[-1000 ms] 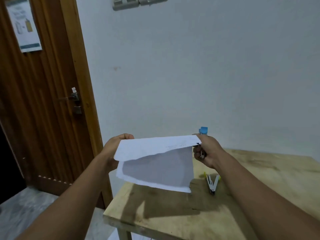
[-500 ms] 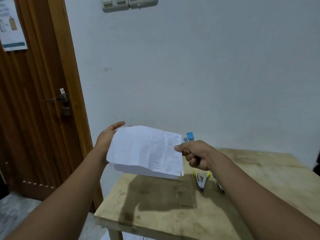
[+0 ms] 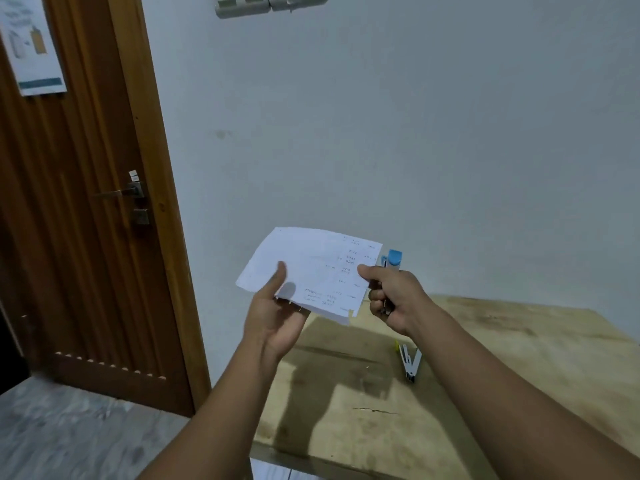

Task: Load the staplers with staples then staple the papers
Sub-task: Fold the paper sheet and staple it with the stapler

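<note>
A small stack of white papers (image 3: 311, 268) with faint writing is held in the air above the table's left end. My left hand (image 3: 277, 313) supports the papers from below, thumb on top. My right hand (image 3: 391, 292) pinches the papers' right edge with thumb and forefinger while its other fingers wrap a blue-tipped stapler (image 3: 393, 259), which points upward. A second stapler (image 3: 409, 362), metal with a yellow tip, lies hinged apart on the wooden table (image 3: 502, 358).
A wooden door (image 3: 79, 202) with a metal handle (image 3: 124, 192) stands at the left, a poster (image 3: 31, 46) stuck on it. A pale wall with light switches (image 3: 270, 3) is behind the table. Grey tiled floor (image 3: 69, 434) lies at lower left.
My left hand shifted from the papers' far left edge to underneath them, palm up with the thumb on top. The papers turned flatter, their written side facing me. The view shifted slightly.
</note>
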The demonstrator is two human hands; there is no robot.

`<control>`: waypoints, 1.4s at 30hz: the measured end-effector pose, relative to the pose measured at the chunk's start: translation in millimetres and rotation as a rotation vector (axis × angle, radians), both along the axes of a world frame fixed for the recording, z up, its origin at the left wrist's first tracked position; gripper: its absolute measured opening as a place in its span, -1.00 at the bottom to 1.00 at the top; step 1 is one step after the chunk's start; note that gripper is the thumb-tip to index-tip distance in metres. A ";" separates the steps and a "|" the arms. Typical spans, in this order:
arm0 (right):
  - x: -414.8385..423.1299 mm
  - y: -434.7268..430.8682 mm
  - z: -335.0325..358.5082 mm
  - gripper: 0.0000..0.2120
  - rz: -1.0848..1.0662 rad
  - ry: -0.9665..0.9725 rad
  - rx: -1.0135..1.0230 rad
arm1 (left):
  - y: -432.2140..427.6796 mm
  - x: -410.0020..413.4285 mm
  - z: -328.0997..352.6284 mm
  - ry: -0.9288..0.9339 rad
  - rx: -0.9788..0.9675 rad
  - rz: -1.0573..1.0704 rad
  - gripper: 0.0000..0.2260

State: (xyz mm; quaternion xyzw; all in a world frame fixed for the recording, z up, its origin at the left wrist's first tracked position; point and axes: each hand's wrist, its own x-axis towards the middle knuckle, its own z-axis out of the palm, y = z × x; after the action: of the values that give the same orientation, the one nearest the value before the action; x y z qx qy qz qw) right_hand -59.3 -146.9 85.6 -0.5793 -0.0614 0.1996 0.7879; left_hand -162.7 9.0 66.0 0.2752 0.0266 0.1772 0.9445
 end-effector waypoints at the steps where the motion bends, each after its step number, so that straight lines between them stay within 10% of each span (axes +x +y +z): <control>1: -1.7 -0.1 -1.2 -0.91 0.015 -0.013 -0.012 | -3.8 4.5 1.9 0.009 0.006 0.007 -0.65; 20: -14.7 -25.1 -5.3 -0.85 0.320 -0.117 -0.225 | 14.7 25.5 22.7 0.183 0.333 0.230 -0.75; 42: -17.0 -15.9 -25.4 -0.60 0.164 -0.610 -0.673 | 15.9 32.4 19.4 0.312 0.455 0.327 -0.72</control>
State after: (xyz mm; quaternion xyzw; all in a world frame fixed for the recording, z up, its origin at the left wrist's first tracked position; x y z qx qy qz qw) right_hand -76.3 -162.8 60.2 -0.8284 -0.2678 0.0904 0.4836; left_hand -130.3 24.9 85.4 0.4953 0.1748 0.2835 0.8023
